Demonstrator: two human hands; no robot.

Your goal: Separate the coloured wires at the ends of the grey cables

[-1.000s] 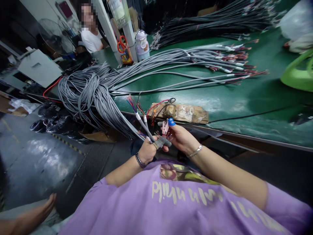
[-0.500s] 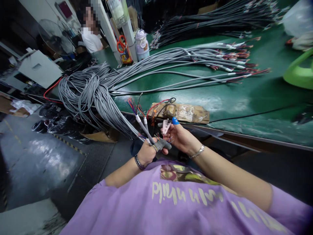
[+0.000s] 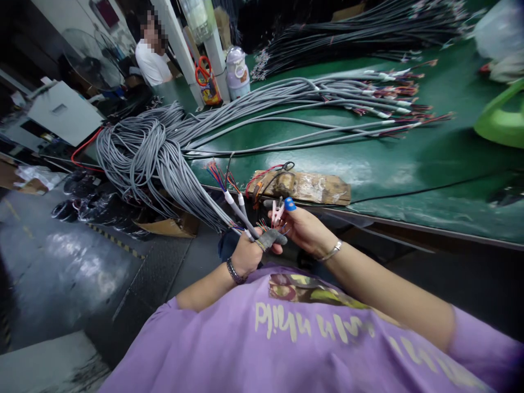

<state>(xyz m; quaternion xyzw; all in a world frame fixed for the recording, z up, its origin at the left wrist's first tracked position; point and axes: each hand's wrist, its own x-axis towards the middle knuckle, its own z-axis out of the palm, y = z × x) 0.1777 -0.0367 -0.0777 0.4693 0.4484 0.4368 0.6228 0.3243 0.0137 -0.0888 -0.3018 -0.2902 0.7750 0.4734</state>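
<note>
My left hand (image 3: 248,254) is wrapped round grey multi-core cables (image 3: 242,215) near their stripped ends. A grey cover sits on its thumb. Red, blue and dark wires (image 3: 221,177) fan out above that hand, and thinner coloured wires (image 3: 264,225) stick out by the thumb. Close beside it, my right hand (image 3: 308,230) pinches a small pale pink clip (image 3: 277,213) shaped like a clothes peg, at those thin wires. A blue cover (image 3: 290,204) is on one of its fingertips. Whether the clip touches a wire I cannot tell.
A wooden block (image 3: 315,188) with a red and a black lead lies at the edge of the green bench (image 3: 409,180). Grey cables (image 3: 151,153) hang over the edge at left. Behind are black cables (image 3: 347,41), a bottle (image 3: 237,73), orange-handled scissors (image 3: 203,71) and a person (image 3: 151,63).
The pink clip has turned slightly in my right hand, which has shifted a little left. The wire ends above my left hand have tilted slightly to the left.
</note>
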